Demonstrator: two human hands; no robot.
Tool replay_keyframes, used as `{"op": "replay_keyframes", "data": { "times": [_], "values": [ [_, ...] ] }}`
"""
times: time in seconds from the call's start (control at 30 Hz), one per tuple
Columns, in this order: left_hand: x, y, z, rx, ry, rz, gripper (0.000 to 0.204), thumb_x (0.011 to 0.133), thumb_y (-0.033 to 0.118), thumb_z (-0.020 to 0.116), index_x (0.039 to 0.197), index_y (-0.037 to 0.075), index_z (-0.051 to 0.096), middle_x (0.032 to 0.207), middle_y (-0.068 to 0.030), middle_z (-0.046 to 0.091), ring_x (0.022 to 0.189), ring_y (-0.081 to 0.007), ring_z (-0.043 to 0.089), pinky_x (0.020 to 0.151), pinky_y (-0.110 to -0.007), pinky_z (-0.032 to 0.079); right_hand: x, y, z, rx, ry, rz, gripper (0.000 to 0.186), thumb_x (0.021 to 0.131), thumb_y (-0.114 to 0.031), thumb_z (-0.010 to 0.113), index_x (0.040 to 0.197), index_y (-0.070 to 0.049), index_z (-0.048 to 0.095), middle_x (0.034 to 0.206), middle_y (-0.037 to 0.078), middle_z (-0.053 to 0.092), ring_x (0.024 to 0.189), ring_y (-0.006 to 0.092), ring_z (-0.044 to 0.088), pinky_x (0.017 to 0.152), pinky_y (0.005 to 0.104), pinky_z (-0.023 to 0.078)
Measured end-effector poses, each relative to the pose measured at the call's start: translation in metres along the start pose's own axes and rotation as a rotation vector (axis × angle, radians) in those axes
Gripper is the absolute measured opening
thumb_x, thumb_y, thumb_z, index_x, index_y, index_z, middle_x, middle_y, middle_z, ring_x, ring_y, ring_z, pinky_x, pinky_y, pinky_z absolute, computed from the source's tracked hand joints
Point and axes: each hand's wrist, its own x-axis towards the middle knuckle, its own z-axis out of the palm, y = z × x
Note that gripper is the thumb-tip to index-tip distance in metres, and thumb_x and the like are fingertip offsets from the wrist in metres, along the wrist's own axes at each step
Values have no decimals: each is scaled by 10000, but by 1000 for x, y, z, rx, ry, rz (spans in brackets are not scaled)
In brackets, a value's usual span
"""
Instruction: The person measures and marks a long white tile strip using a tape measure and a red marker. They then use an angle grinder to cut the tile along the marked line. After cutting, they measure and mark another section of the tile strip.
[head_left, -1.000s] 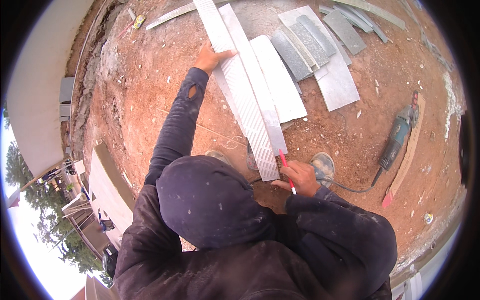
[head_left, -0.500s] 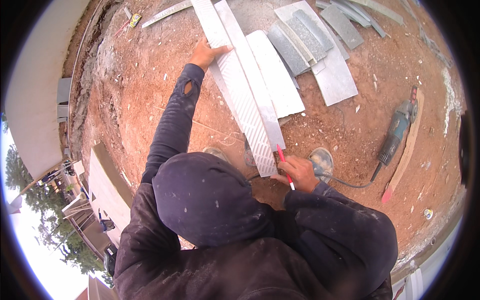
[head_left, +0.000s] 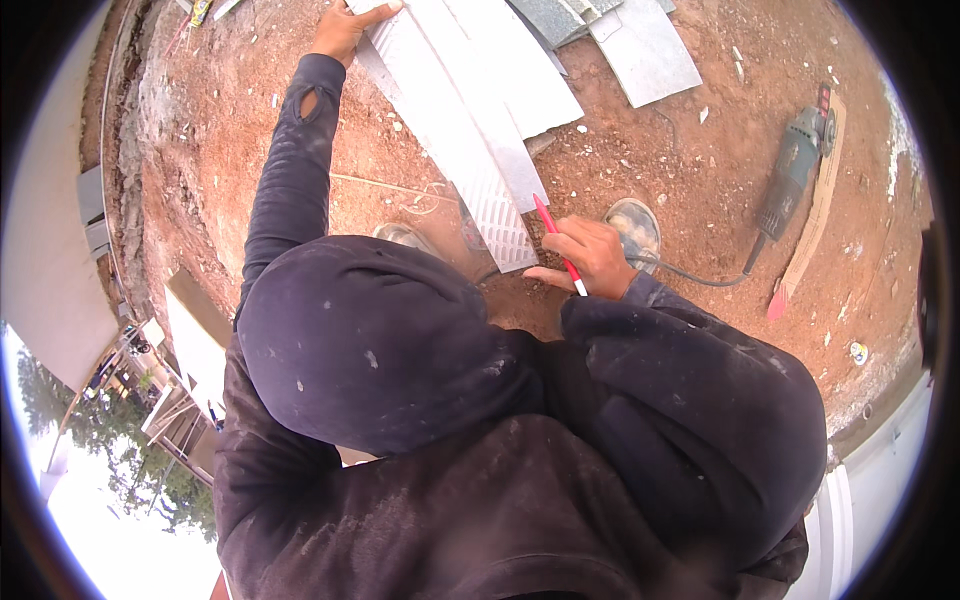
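My left hand [head_left: 345, 30] grips the edge of a long pale strip with slanted ridges [head_left: 495, 225], its thumb lying over the top. A plain light-grey strip [head_left: 518, 170] runs alongside the ridged one and ends a little short of it. My right hand [head_left: 590, 255] is closed around a red pencil [head_left: 556, 238] with a white end. The pencil's point meets the near end of the plain strip, at its corner. Below the pencil, my right thumb stretches toward the end of the ridged strip.
An angle grinder [head_left: 790, 175] lies on the reddish dirt at the right, its cable running left past my shoe [head_left: 632, 232]. Beside it is a wooden stick [head_left: 812, 215] with a red tip. White and grey slabs [head_left: 645, 55] are spread at the far side.
The view has shifted, so the strips, slabs and both hands sit higher in the picture. Both hands keep their holds, and the pencil point stays at the plain strip's end.
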Motion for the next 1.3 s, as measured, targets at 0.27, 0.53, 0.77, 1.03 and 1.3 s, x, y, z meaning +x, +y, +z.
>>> {"op": "replay_keyframes", "data": {
  "times": [0.27, 0.53, 0.77, 1.03, 1.3],
  "values": [
    [3, -6, -7, -67, -28, 8, 635, 841, 149, 800, 1333, -86, 473, 1268, -208, 619, 1098, -280, 658, 972, -357, 530, 13, -1, -6, 13, 29, 0, 361, 745, -238, 857, 934, -56, 609, 782, 96, 585, 651, 271, 605, 550, 363, 474],
    [3, -6, 5, -120, -56, 75, 653, 805, 175, 835, 1322, -50, 505, 1267, -190, 629, 1187, -265, 609, 1040, -349, 469, 87, 23, -44, 148, 198, 40, 316, 897, -45, 613, 1211, -25, 630, 971, 150, 703, 834, 269, 701, 737, 349, 562],
    [-6, 5, 5, -98, -25, 51, 641, 777, 181, 854, 1286, -40, 533, 1168, -169, 683, 1028, -241, 696, 939, -336, 553, 225, 34, -114, 368, 316, 121, 202, 941, -143, 595, 1020, 10, 701, 884, 89, 707, 772, 139, 643, 700, 291, 503],
    [-14, 2, -5, -50, 11, 55, 645, 754, 227, 872, 1255, -37, 564, 1127, -168, 698, 994, -239, 703, 930, -334, 548, 352, 42, -132, 198, 292, -66, 259, 924, -193, 587, 867, 24, 716, 752, 54, 691, 633, 94, 606, 591, 262, 485],
    [-6, -4, 4, 12, 18, 114, 695, 729, 289, 884, 1257, -35, 570, 1142, -176, 689, 1002, -251, 698, 942, -346, 537, 407, 66, -136, 149, 259, -106, 267, 915, -202, 590, 823, 19, 708, 744, 91, 708, 607, 122, 626, 565, 285, 511]
  ]
}}
